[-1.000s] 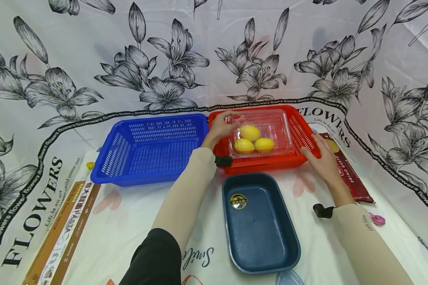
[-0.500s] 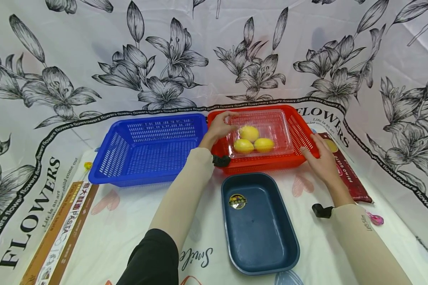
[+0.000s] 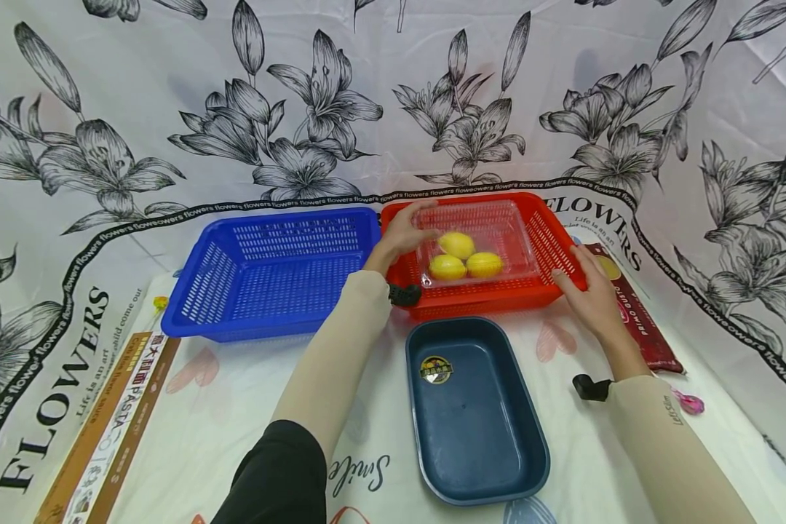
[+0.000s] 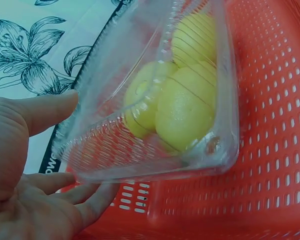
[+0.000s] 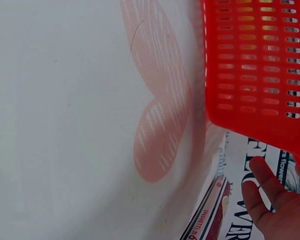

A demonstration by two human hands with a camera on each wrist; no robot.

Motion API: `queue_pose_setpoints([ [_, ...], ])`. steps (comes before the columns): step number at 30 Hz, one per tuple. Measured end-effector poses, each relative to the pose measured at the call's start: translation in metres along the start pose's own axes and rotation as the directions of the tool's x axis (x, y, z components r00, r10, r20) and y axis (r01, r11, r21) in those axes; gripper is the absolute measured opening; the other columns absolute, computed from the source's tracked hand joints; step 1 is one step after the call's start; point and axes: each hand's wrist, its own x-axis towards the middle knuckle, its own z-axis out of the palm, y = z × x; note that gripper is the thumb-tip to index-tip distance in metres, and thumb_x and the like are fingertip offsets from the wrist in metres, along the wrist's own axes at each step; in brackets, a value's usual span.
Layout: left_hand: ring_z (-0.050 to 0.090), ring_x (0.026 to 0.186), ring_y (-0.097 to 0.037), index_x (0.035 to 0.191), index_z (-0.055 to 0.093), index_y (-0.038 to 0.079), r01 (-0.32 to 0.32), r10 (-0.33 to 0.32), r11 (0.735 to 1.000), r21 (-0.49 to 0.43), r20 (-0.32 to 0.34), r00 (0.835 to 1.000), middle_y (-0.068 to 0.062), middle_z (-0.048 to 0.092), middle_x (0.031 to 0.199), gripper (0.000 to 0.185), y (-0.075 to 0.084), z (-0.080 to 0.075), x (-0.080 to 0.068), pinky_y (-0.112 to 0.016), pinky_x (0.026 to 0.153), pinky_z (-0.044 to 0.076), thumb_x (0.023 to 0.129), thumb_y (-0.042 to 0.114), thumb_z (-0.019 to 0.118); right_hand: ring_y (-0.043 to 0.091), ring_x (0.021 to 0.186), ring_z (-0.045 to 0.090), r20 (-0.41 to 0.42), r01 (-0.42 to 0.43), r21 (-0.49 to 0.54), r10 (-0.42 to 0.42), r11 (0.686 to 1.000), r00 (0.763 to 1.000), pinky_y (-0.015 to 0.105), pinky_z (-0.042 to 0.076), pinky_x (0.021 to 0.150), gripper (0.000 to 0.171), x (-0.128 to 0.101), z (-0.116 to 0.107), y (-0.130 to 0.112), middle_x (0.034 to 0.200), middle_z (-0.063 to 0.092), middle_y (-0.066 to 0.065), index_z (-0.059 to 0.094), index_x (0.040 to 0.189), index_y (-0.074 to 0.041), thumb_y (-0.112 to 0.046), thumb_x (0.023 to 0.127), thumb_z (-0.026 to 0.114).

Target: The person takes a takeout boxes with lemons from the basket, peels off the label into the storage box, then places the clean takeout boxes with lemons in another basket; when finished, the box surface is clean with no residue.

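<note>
In the head view, a clear plastic container (image 3: 511,244) with three yellow lemons (image 3: 456,245) is in the red basket (image 3: 498,300). My left hand (image 3: 406,234) pinches the container's left end. Up close in the left wrist view, that hand's thumb (image 4: 52,111) lies along one side of the container and its fingers (image 4: 97,202) reach beneath its end. My right hand (image 3: 589,295) grips the basket's right front corner, thumb in front and fingers round the outer side. The right wrist view shows its fingers (image 5: 265,190) below the rim, the thumb hidden.
A blue basket (image 3: 288,331) stands left of the red one. A dark blue tray (image 3: 478,422) lies in front. Pasta boxes (image 3: 114,422) line the left side, and a red spaghetti packet (image 3: 651,342) lies at the right. A flowered cloth (image 3: 393,94) hangs behind.
The container has shifted slightly in the left hand, its near edge now a little higher. The right hand keeps its hold on the basket corner. The head view has swung a touch.
</note>
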Motion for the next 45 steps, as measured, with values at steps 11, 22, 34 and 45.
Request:
queue_pose_setpoints([
  [11,0.035,0.151,-0.032,0.15,0.051,0.023,-0.011,0.011,0.999,0.042,0.002,1.0,-0.003,0.038,0.164,0.059,-0.002,0.001,-0.001,-0.054,0.117,0.039,0.096,0.015,0.071,0.047,0.153,0.024,0.001,0.006,-0.001,-0.006,1.0,1.0,0.077,0.022,0.114,0.07,0.001,-0.001,0.0,0.171,0.018,0.011,0.027,0.162,-0.013,-0.041,0.103,0.054],
  [22,0.031,0.153,-0.031,0.151,0.05,0.025,-0.032,0.031,0.999,0.039,0.02,0.999,-0.001,0.035,0.165,0.058,-0.001,-0.005,-0.007,-0.054,0.119,0.037,0.097,0.019,0.07,0.047,0.153,0.022,0.013,0.003,-0.009,-0.003,1.0,1.0,0.077,0.021,0.114,0.07,0.001,0.001,-0.003,0.172,0.018,0.012,0.027,0.162,-0.014,-0.042,0.103,0.053],
  [34,0.031,0.152,-0.034,0.151,0.05,0.024,-0.085,0.084,0.996,0.006,0.069,0.994,-0.002,0.04,0.162,0.057,0.012,-0.014,-0.03,-0.055,0.117,0.038,0.098,0.023,0.069,0.048,0.152,0.023,0.037,-0.027,-0.002,0.027,1.0,0.999,0.078,0.024,0.113,0.071,0.0,-0.001,0.0,0.172,0.017,0.01,0.026,0.163,-0.016,-0.043,0.103,0.052],
  [45,0.037,0.146,-0.037,0.149,0.053,0.025,-0.173,0.174,0.982,0.072,0.0,0.985,0.001,0.044,0.159,0.053,0.025,-0.041,-0.074,-0.06,0.117,0.036,0.098,0.023,0.068,0.05,0.141,0.039,0.036,-0.028,-0.075,0.031,0.997,0.999,0.064,0.043,0.108,0.069,0.005,-0.009,-0.012,0.165,0.03,0.022,0.035,0.158,-0.006,-0.038,0.101,0.056],
])
